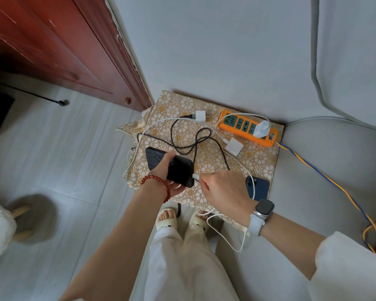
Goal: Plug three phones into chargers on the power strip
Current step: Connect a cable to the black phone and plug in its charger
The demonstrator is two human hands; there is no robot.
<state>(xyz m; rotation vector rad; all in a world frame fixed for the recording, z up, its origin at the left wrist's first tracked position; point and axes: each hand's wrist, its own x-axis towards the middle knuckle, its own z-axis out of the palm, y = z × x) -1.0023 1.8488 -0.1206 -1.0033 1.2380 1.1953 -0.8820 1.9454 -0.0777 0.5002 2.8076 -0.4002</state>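
Observation:
My left hand grips a black phone just above the small table. My right hand pinches the white cable plug at the phone's bottom edge. A second dark phone lies under the held one. A blue phone lies at the table's near right, partly hidden by my right hand. The orange power strip sits at the back right with one white charger plugged in. Two more white chargers lie loose on the cloth.
White and braided black cables tangle across the floral cloth. A blue-yellow cord runs from the strip over the grey sofa on the right. A red wooden door stands at the left. My slippered feet are below the table.

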